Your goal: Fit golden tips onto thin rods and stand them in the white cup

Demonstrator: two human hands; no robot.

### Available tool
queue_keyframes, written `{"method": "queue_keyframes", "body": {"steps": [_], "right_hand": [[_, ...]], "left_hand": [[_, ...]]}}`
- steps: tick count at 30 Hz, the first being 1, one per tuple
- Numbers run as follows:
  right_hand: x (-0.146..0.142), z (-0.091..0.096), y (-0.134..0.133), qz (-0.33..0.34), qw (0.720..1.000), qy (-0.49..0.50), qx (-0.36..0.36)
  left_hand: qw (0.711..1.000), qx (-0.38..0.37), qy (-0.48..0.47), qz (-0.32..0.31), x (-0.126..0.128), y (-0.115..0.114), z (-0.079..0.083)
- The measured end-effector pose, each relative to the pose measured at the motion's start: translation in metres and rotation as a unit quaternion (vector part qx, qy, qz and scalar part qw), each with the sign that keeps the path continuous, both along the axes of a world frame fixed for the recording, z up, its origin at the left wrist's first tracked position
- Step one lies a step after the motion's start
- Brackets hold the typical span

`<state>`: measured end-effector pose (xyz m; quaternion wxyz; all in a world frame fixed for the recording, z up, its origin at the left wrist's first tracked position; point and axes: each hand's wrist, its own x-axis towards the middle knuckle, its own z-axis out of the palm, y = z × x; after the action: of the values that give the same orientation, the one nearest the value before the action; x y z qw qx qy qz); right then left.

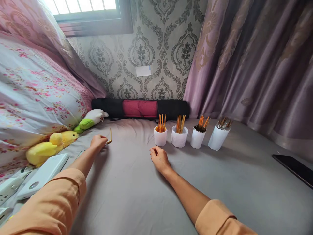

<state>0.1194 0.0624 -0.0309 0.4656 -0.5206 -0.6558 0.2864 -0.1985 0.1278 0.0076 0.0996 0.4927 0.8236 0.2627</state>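
My left hand (99, 142) is closed at the left, its fingertips on the lower end of a thin, bent, yellow-brown strip (111, 136). Near the middle of the grey sheet, my right hand (159, 159) rests with curled fingers; whatever they may hold is hidden. Just beyond it stands a white-wrapped cup (160, 138) with orange sticks (162, 123) in it. Rightward in a row follow a wider white cup (179, 139) with tan sticks, a narrower white cup (197, 138) with orange sticks, and a tilted-looking white-wrapped jar (218, 137) with brown sticks.
A black and red roll (140, 108) lies along the wall. Plush toys, one yellow (42, 151) and one white-green (91, 119), sit by the flowered cloth (36, 81) at left. A white power bank (44, 176) is near my left forearm; a dark phone (293, 166) lies far right.
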Motion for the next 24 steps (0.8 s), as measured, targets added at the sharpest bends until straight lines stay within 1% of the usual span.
{"method": "queue_keyframes", "body": {"steps": [9, 15, 24], "right_hand": [[-0.0006, -0.0007, 0.0001, -0.001, 1.0, 0.007, -0.008], [-0.0009, 0.0002, -0.0004, -0.004, 1.0, -0.002, -0.01], [-0.0001, 0.0025, -0.0025, -0.001, 1.0, -0.005, 0.0]], "left_hand": [[0.998, -0.05, 0.047, 0.004, 0.0046, 0.0035, 0.0076], [0.995, -0.058, 0.08, 0.005, 0.0064, 0.0059, 0.0064], [0.992, -0.079, 0.094, -0.008, 0.0099, 0.0094, 0.0034]]}}
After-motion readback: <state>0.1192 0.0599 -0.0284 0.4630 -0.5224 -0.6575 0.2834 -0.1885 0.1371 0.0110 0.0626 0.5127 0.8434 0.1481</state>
